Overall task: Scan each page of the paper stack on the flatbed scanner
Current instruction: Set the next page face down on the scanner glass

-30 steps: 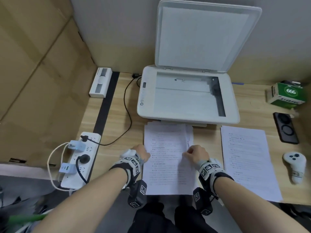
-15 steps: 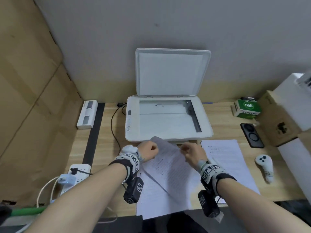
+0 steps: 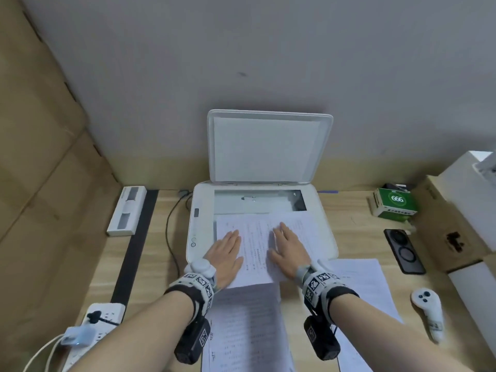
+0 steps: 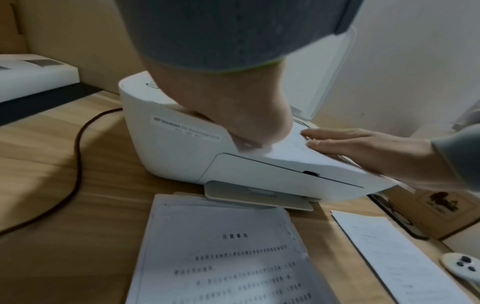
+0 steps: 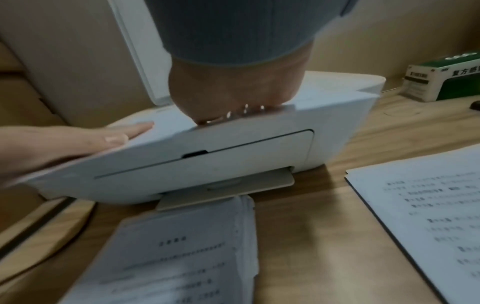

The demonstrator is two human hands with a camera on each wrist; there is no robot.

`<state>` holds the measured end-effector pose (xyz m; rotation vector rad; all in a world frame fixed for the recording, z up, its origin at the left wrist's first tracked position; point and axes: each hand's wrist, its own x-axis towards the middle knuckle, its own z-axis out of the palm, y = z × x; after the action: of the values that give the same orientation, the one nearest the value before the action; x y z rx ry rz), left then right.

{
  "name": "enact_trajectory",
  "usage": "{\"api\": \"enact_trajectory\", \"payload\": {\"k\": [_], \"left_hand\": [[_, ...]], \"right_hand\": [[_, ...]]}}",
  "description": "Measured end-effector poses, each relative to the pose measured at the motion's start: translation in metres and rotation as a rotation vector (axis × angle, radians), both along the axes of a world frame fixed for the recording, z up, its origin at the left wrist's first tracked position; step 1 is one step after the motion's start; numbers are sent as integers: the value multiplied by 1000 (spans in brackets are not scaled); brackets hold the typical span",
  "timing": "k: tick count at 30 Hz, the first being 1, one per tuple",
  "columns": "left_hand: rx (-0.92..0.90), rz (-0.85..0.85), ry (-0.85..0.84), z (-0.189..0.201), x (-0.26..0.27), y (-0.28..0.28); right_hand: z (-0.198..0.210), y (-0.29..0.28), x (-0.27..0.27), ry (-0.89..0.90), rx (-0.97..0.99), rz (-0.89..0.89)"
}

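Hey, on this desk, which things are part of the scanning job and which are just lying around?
Part of the job:
white flatbed scanner, lid raised
printed sheet under left hand and right hand
printed paper stack
separate printed sheet on the right

Lying about:
green 666 box
black phone
white handheld controller
white power strip

Plastic, paper, wood and card on one surface

The scanner (image 3: 261,229) is smooth matt white plastic with a glossy glass bed; the sheet (image 3: 257,245) and paper stack (image 3: 247,328) are thin matt printed paper; the surface (image 3: 150,264) is pale wood-grain; the box (image 3: 451,237) is plain brown cardboard.
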<state>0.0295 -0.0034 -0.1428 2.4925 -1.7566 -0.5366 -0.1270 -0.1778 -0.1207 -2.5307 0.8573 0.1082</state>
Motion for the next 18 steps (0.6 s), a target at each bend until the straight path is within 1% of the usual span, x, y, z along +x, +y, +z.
{"api": "enact_trajectory", "payload": {"k": [2, 3, 5, 8, 13, 18], "left_hand": [[-12, 31, -15, -2, 6, -8], [-7, 42, -20, -2, 9, -11], [-17, 58, -36, 1, 13, -17], [-14, 129, -16, -2, 24, -33], [19, 213, -82, -7, 35, -52], [39, 264, -154, -12, 34, -70]], "right_hand": [[-16, -16, 6, 115, -79, 33], [-22, -22, 9, 124, -106, 42], [-26, -29, 14, 102, -141, 32], [-29, -38, 30, 98, -144, 23], [-32, -36, 49, 49, -204, -13], [-35, -42, 59, 25, -192, -47]]}}
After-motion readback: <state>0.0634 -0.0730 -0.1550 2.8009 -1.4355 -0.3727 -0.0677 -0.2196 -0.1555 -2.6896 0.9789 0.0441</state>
